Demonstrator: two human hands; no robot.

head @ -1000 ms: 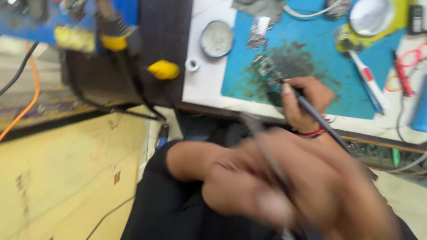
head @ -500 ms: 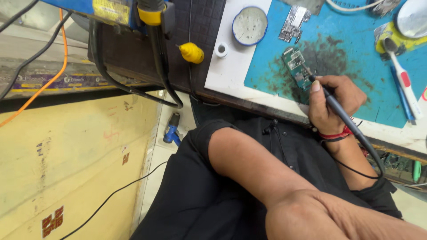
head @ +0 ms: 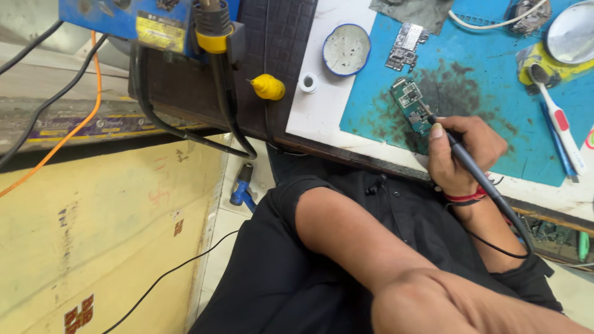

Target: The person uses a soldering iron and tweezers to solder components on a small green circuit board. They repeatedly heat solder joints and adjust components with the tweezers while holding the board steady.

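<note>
Holding soldering iron (head: pixel 476 176) in right hand (head: pixel 461 154), tip touching circuit board (head: pixel 411 106).

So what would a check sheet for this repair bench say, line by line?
Surface: stained blue work mat on a white board, smudged dark in the middle.
Job's things: small green circuit board on the mat; thin black pen-shaped soldering tool, tip at the board's near end.
Clutter: silver circuit board, round blue-rimmed tin, white and red toothbrush, yellow plastic knob.
Hands: right hand grips the tool; left hand out of view.
Cables: orange cable and thick black cables hang from the blue station box.
Surroundings: yellowish panel; blue tool on the floor.
</note>
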